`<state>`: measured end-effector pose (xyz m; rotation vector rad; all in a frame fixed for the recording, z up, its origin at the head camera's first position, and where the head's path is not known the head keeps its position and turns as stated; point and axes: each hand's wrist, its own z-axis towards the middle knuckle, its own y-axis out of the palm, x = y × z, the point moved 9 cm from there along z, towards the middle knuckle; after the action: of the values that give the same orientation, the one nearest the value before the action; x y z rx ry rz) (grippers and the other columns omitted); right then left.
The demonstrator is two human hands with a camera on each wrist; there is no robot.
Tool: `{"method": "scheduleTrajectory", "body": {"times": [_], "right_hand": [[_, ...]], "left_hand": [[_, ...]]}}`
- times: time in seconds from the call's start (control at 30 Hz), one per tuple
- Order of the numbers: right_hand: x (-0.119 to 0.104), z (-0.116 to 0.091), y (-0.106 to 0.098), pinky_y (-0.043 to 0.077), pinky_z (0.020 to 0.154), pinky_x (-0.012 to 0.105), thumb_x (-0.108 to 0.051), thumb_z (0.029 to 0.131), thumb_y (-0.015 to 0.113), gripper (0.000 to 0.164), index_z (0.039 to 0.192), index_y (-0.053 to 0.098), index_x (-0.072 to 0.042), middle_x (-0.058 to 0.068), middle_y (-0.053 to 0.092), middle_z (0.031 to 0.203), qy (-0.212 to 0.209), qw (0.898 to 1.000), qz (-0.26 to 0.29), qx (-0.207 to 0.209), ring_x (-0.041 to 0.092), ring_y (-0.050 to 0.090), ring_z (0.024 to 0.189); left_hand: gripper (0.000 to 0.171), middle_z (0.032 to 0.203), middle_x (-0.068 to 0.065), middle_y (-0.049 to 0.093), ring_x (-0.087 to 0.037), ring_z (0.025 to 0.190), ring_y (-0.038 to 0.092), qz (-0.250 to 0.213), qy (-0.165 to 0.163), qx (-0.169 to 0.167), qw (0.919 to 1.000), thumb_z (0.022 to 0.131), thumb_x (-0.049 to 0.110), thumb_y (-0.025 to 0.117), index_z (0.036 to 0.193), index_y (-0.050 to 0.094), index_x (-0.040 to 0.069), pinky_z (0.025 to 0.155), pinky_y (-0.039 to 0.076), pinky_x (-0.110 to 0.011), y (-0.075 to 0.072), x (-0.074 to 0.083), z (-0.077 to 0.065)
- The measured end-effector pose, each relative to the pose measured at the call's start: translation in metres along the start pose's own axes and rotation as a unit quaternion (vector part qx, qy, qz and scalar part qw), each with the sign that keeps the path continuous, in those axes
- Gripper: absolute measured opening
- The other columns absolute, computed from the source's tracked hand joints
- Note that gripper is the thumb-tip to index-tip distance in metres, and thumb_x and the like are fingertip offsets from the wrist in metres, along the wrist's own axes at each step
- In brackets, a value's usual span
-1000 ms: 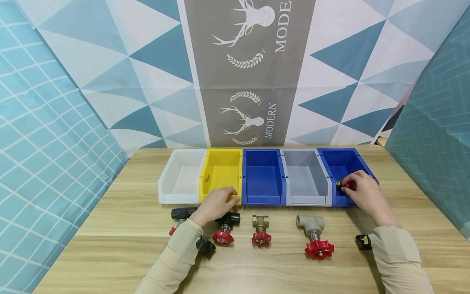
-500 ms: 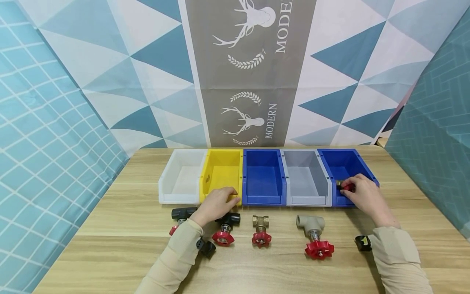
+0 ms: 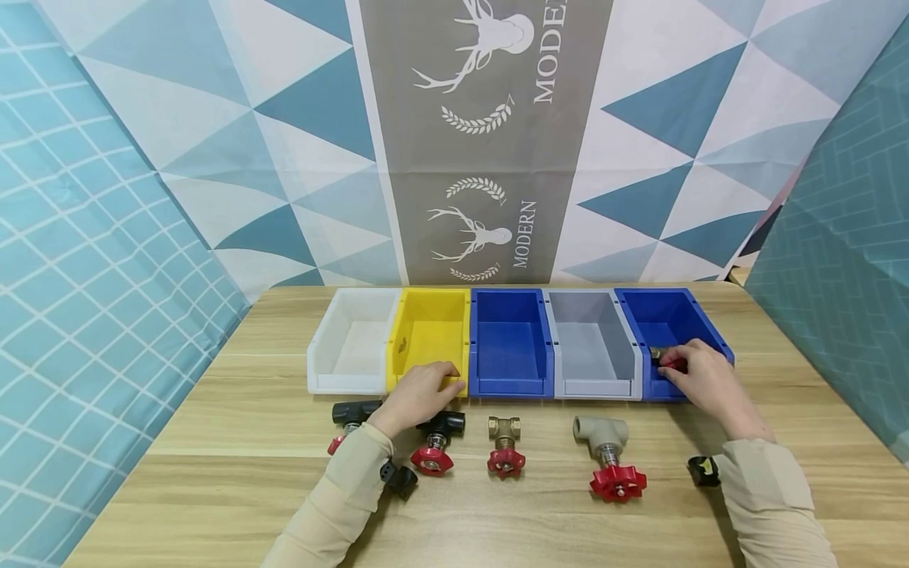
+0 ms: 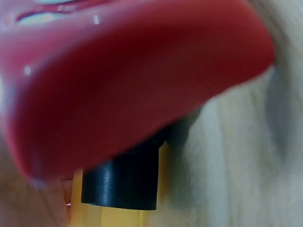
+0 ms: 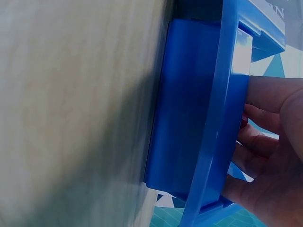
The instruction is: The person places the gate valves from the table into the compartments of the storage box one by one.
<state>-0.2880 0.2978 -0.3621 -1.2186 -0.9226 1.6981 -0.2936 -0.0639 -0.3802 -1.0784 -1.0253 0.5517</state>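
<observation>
My right hand reaches over the front of the rightmost blue bin. It holds a small brass valve with a red handwheel low inside that bin. In the right wrist view, the fingers are behind the blue front wall, with just a bit of red showing between them. My left hand rests at the front lip of the yellow bin, fingers relaxed over the edge. Below its wrist lies a black tee valve with a red handwheel, which fills much of the left wrist view.
White, middle blue and grey bins complete the row. In front of it lie another black tee valve partly under the left arm, a brass valve and a grey tee valve with a red wheel.
My right hand has sunk slightly lower into the rightmost blue bin with the brass valve. The left hand has stayed at the yellow bin.
</observation>
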Motion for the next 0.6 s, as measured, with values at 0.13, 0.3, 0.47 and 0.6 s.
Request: {"method": "scheduleTrajectory", "body": {"times": [0.13, 0.3, 0.47, 0.6], "right_hand": [[0.0006, 0.0001, 0.0012, 0.04, 0.066, 0.045, -0.008, 0.08, 0.065, 0.011, 0.084, 0.065, 0.002, 0.019, 0.054, 0.085, -0.001, 1.0, -0.003, -0.004, 0.03, 0.049, 0.076], [0.0021, 0.0001, 0.0034, 0.041, 0.066, 0.045, -0.009, 0.083, 0.062, 0.012, 0.084, 0.066, 0.002, 0.016, 0.055, 0.081, 0.0, 1.0, -0.006, -0.019, 0.028, 0.051, 0.074], [0.0022, 0.0002, 0.0033, 0.042, 0.065, 0.045, -0.008, 0.083, 0.06, 0.012, 0.083, 0.066, 0.002, 0.016, 0.057, 0.08, -0.006, 1.0, -0.009, -0.018, 0.028, 0.052, 0.073], [0.0017, 0.0001, 0.0027, 0.042, 0.064, 0.045, -0.008, 0.083, 0.06, 0.012, 0.083, 0.066, 0.002, 0.016, 0.057, 0.08, -0.008, 1.0, -0.008, -0.016, 0.028, 0.052, 0.072]], "left_hand": [[0.024, 0.088, -0.001, 0.065, -0.014, 0.075, 0.059, 0.0, -0.001, -0.002, 1.0, 0.091, 0.03, 0.053, 0.099, 0.063, 0.009, 0.073, 0.048, -0.032, 0.0, 0.0, 0.0], [0.025, 0.09, -0.002, 0.065, -0.015, 0.077, 0.059, -0.001, -0.002, -0.003, 1.0, 0.091, 0.03, 0.054, 0.101, 0.063, 0.009, 0.074, 0.048, -0.032, 0.0001, 0.0002, 0.0001], [0.024, 0.089, -0.002, 0.065, -0.013, 0.074, 0.057, -0.001, -0.004, -0.005, 1.0, 0.091, 0.03, 0.054, 0.1, 0.063, 0.009, 0.073, 0.048, -0.032, 0.0001, 0.0002, 0.0001], [0.024, 0.087, -0.001, 0.064, -0.012, 0.072, 0.056, -0.002, -0.003, -0.006, 1.0, 0.091, 0.03, 0.054, 0.1, 0.063, 0.009, 0.072, 0.048, -0.031, 0.0001, 0.0004, 0.0]]}}
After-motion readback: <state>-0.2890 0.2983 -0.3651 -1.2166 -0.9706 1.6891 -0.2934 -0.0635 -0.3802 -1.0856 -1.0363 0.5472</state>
